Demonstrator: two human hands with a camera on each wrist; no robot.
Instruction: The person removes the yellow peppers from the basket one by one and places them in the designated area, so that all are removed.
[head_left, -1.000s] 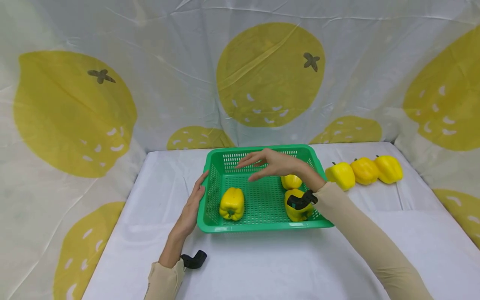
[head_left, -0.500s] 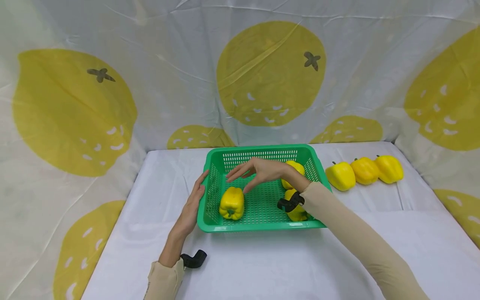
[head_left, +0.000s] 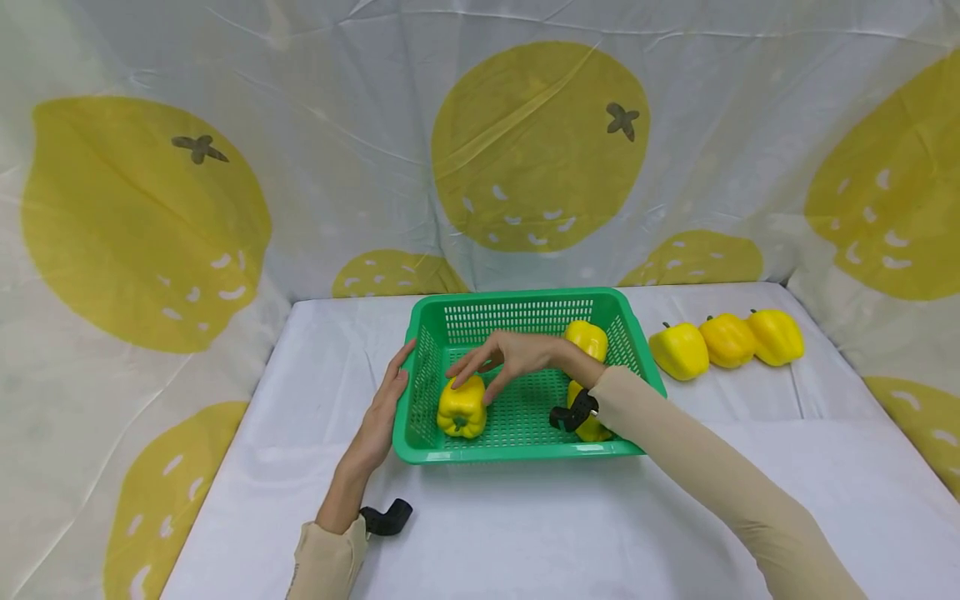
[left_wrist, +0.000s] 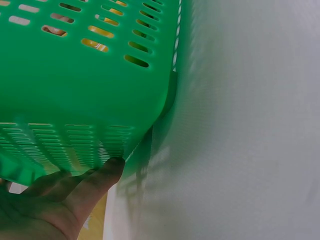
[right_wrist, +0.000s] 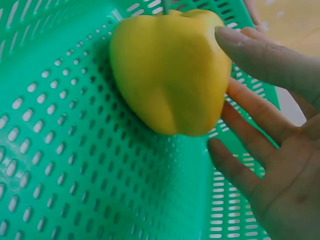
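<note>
A yellow bell pepper [head_left: 461, 410] lies at the left inside a green plastic basket [head_left: 517, 453]. Over it is my right hand [head_left: 519, 353], its thumb and fingers spread around the pepper's far and right sides. In the right wrist view the thumb overlaps the edge of the same bell pepper [right_wrist: 167, 75], and the fingers [right_wrist: 242, 125] reach along its side without closing on it. My left hand [head_left: 377, 423] rests against the basket's left outer wall with straight fingers, which the left wrist view shows pressed along the slotted side [left_wrist: 65, 95].
Two more yellow peppers are at the basket's right end, one at the back [head_left: 587, 338] and one in front [head_left: 592, 427], partly hidden by my right wrist. A row of three yellow peppers [head_left: 727, 342] stands on the white tablecloth [head_left: 525, 533] right of the basket.
My right hand has moved left and down from over the basket's middle to the left pepper. The left hand stays at the basket's side, and the basket has not moved.
</note>
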